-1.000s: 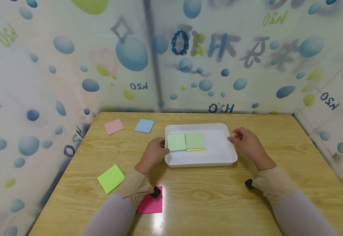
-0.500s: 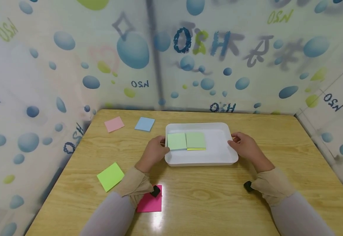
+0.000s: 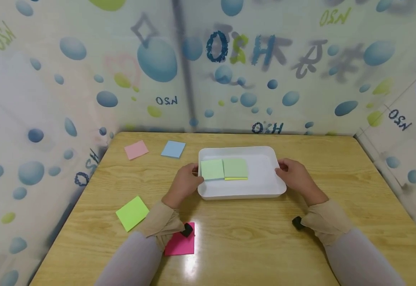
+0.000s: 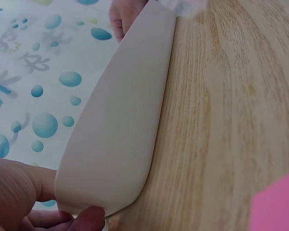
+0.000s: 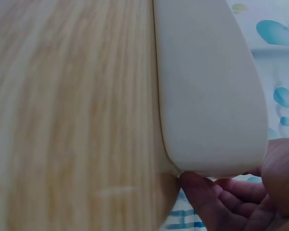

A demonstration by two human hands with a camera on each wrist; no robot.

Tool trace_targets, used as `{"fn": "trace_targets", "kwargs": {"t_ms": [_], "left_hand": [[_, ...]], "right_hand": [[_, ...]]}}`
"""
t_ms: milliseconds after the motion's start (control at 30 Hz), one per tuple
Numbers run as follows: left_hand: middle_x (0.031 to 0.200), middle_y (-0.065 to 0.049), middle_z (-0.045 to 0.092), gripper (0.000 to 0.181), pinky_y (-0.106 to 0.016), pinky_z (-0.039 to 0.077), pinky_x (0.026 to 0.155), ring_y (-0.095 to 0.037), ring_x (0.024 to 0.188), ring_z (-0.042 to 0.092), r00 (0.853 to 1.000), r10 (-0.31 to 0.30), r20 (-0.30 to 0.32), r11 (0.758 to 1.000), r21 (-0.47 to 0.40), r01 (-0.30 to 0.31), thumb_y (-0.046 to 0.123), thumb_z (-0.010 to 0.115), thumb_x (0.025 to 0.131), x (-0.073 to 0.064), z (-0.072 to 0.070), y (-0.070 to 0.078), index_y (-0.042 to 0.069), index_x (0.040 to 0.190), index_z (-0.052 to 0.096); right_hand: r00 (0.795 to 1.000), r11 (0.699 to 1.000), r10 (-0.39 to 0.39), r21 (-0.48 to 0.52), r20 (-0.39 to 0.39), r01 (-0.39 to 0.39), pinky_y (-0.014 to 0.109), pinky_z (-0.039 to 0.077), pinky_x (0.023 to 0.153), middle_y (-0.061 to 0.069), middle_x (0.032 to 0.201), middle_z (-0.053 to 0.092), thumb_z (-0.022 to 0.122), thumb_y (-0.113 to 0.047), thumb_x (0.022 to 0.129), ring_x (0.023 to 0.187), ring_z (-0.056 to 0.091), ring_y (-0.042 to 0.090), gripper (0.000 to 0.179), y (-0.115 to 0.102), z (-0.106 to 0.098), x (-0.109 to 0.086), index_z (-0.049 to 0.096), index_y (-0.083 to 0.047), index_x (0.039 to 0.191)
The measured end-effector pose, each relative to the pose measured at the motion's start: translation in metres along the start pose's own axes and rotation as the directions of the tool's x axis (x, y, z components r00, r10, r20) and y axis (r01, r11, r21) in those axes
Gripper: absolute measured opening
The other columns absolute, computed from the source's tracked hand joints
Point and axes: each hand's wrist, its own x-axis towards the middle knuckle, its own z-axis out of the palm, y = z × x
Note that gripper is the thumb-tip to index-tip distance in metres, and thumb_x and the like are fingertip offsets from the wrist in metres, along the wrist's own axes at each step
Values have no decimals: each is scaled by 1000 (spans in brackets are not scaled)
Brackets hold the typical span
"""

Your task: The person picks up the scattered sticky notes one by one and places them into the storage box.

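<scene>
Wood tabletop (image 3: 243,238), beneath both grips. White tray (image 3: 263,171), between the grips, seemingly resting on the wood. Left grip (image 3: 183,184): grasping the tray's left end. Right grip (image 3: 298,177): grasping its right end, where a second ago it was only at the edge; tray now held at both ends, likely steadier. Magenta note (image 3: 180,246), yellow-green note (image 3: 132,213): nearer the person than the left grip. Pale green pads (image 3: 212,170), two: in the tray, left-grip side. Blue note (image 3: 173,149), pale pink note (image 3: 136,150): beyond the left grip.
</scene>
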Motion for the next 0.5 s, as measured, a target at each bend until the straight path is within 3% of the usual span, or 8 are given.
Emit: {"fn": "trace_targets", "kwargs": {"t_ms": [267, 500], "left_hand": [[127, -16, 70, 45, -44, 57, 96, -30, 114, 66, 1000, 4, -1, 1000, -6, -4, 11, 64, 95, -1, 2, -1, 1, 139, 62], [137, -16, 64, 47, -46, 56, 101, -31, 123, 64, 1000, -10, -3, 999, -46, 9, 24, 62, 103, -2, -7, 3, 3, 144, 56]], "right_hand": [[1000, 1000, 4, 1, 11, -4, 55, 52, 102, 30, 132, 63, 56, -16, 105, 117, 60, 40, 49, 2, 0, -1, 51, 12, 145], [1000, 1000, 22, 3, 20, -23, 54, 53, 102, 29, 133, 62, 55, -17, 106, 116, 59, 38, 48, -2, -1, 1, 51, 9, 146]]}}
